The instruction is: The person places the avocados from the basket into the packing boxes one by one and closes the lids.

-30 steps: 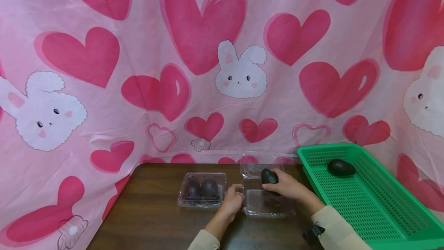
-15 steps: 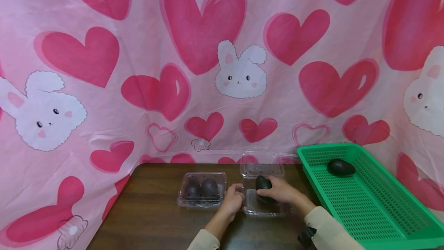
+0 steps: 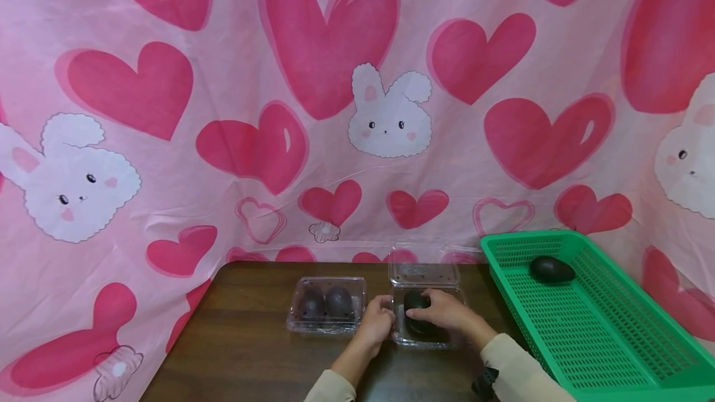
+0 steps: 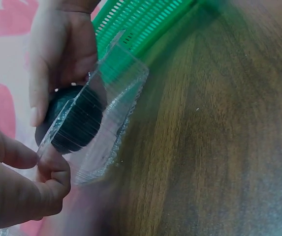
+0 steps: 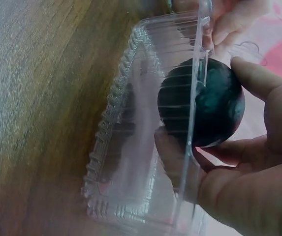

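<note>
A dark avocado [image 3: 416,310] is gripped by my right hand [image 3: 447,312], lowered part way into a clear plastic clamshell box [image 3: 430,345] whose lid [image 3: 423,273] is folded back. In the right wrist view the avocado [image 5: 219,105] sits between thumb and fingers, its lower part below the box rim. My left hand [image 3: 377,320] pinches the left rim of this box between thumb and bent fingers, as the left wrist view also shows at close range, with the left hand [image 4: 22,182] beside the avocado [image 4: 77,120].
Left of my left hand stands a closed clear box [image 3: 326,327] with two dark avocados [image 3: 337,301] inside. A green slotted basket [image 3: 603,327] lies at the right, holding one avocado [image 3: 552,270]. Behind the brown table [image 3: 246,340] hangs a pink heart-patterned cloth [image 3: 234,79].
My right hand has carried the avocado left and down, from above the open box into its left part. The left hand has stayed on the box's rim.
</note>
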Tool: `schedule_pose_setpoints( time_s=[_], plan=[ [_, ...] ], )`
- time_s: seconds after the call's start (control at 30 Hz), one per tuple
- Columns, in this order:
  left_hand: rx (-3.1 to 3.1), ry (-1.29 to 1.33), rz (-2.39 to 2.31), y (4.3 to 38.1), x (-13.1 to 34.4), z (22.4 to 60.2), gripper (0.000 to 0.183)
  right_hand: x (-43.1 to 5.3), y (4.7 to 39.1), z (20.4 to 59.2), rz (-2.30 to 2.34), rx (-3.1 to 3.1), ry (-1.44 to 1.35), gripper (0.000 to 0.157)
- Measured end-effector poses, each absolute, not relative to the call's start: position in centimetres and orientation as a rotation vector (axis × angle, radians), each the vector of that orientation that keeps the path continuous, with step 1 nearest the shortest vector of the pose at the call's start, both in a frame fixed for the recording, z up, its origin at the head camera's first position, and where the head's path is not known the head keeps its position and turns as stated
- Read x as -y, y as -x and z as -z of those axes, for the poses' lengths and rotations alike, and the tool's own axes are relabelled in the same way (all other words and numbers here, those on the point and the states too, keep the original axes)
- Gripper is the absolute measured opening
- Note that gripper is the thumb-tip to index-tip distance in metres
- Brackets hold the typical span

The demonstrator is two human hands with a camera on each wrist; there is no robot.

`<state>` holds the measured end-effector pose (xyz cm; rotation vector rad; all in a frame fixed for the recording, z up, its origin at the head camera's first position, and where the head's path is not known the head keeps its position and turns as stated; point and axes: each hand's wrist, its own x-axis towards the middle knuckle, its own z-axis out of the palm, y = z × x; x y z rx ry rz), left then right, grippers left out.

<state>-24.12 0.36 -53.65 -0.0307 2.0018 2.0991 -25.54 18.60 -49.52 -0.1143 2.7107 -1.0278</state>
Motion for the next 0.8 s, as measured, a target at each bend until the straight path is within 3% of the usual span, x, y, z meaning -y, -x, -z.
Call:
schedule_pose_setpoints(
  time_s=[0.47,0.8],
  plan=[
    [-1.961,0.034,-2.116,23.9,-0.4,53.5,0.052,-17.8,25.6,50.6,1.044,-2.714,0.082,0.051],
    [-1.985,0.03,-2.115,24.1,-0.4,53.7,0.052,-18.0,25.6,50.9,1.045,-2.704,0.078,0.055]
  ],
)
